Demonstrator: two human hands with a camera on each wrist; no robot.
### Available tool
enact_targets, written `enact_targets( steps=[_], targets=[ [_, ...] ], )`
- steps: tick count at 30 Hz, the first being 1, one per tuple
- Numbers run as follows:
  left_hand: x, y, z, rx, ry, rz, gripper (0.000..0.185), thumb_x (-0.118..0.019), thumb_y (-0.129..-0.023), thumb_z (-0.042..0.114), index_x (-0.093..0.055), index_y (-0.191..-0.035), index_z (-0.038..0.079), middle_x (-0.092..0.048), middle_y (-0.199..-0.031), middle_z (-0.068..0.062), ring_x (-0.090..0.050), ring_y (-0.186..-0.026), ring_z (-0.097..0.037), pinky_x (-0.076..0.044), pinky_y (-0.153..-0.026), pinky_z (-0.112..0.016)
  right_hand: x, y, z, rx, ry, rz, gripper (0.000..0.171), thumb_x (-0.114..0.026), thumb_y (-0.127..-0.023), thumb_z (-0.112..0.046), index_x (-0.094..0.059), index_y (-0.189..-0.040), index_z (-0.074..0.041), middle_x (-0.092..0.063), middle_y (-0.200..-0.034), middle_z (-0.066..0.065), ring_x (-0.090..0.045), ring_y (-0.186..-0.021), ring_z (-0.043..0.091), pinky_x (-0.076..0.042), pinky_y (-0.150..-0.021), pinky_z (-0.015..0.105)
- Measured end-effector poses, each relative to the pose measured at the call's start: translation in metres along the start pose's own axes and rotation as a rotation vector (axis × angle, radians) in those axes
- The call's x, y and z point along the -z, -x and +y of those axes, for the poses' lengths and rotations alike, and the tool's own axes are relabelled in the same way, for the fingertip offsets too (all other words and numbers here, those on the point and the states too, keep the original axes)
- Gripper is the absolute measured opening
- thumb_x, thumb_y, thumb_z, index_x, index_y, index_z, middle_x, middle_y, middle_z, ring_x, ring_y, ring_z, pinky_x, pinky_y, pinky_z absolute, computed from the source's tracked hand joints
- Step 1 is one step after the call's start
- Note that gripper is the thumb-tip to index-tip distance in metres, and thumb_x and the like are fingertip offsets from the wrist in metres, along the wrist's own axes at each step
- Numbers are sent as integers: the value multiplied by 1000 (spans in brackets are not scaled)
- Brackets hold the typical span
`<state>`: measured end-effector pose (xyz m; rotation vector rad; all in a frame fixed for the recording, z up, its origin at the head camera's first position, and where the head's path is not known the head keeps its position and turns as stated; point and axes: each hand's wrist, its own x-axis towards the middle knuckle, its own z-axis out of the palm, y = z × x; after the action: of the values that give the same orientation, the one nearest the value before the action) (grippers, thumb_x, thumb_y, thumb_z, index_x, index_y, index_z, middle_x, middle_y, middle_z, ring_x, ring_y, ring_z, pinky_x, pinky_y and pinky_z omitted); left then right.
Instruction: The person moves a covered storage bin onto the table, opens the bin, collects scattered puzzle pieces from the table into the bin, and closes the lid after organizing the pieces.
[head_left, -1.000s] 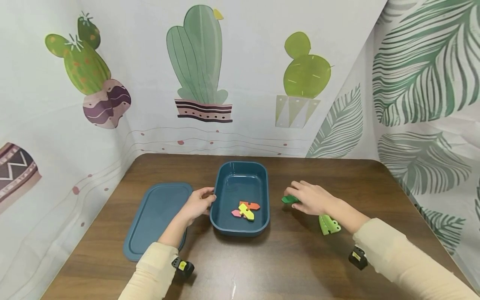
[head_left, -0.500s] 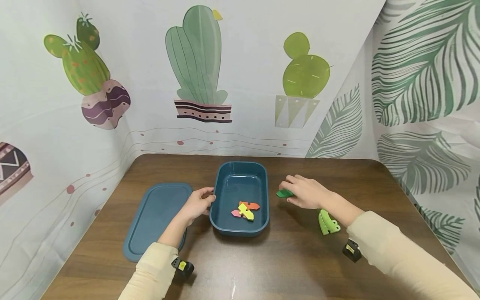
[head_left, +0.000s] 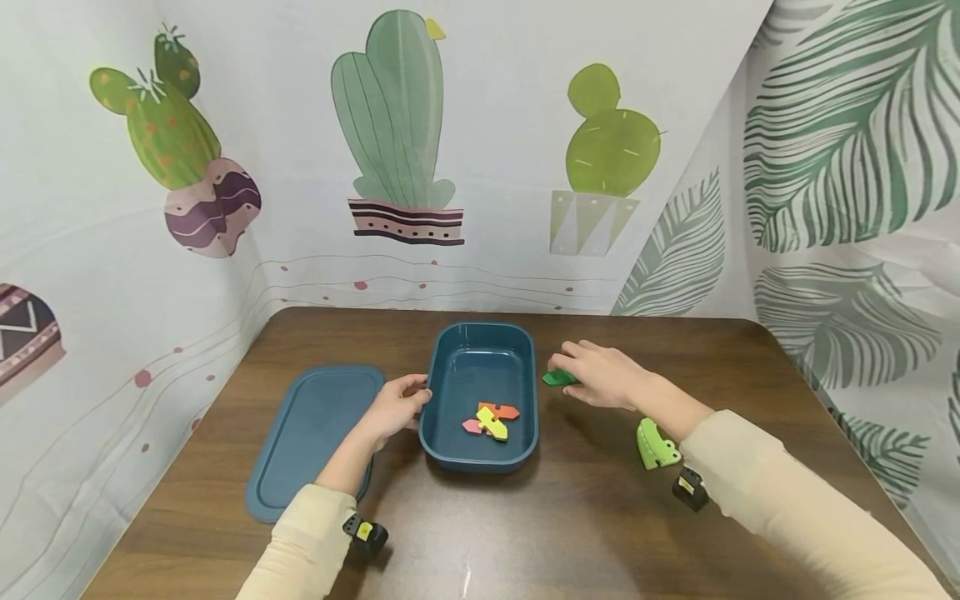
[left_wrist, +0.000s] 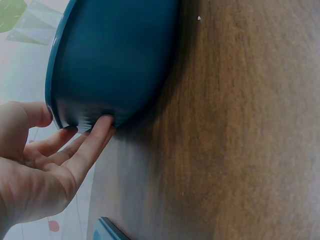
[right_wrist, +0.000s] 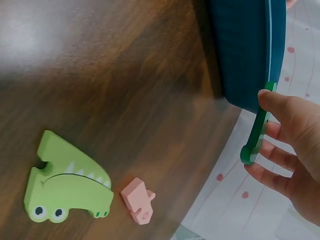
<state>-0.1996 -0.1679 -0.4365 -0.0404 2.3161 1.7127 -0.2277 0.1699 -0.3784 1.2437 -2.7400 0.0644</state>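
Sitting mid-frame: the blue box (head_left: 474, 463), which a hard push could slide.
Left hand (head_left: 397, 408): fingers loose on the box's left side, so it may not stop that.
Right hand (head_left: 602, 375): nearly closed, pinching the green piece (right_wrist: 256, 132).
Crocodile (head_left: 654, 446): lower right; the sleeve (head_left: 780, 483) might brush it.
Green piece: just right of the box; thin, so it might slip or bump the box.

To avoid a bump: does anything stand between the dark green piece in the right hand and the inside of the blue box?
Only the right wall of the blue box; no loose object shows between. The dark green piece, in the right hand, is outside that wall; whether it sits higher is hard to tell.
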Motion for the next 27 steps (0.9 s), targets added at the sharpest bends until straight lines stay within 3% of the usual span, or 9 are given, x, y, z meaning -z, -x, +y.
enact_targets(
  steps=[27],
  targets=[
    [0, -1, 0, 11, -11, 15, 40, -51, -92, 11, -46, -131, 1, -57, -118, -20, -63, -90, -26, -56, -67, -38, 13, -33, -5, -17, 5, -65, 34, -70, -80, -24, -57, -111, -20, -52, -96, 0, -53, -86, 20, -50, -60, 34]
  ],
)
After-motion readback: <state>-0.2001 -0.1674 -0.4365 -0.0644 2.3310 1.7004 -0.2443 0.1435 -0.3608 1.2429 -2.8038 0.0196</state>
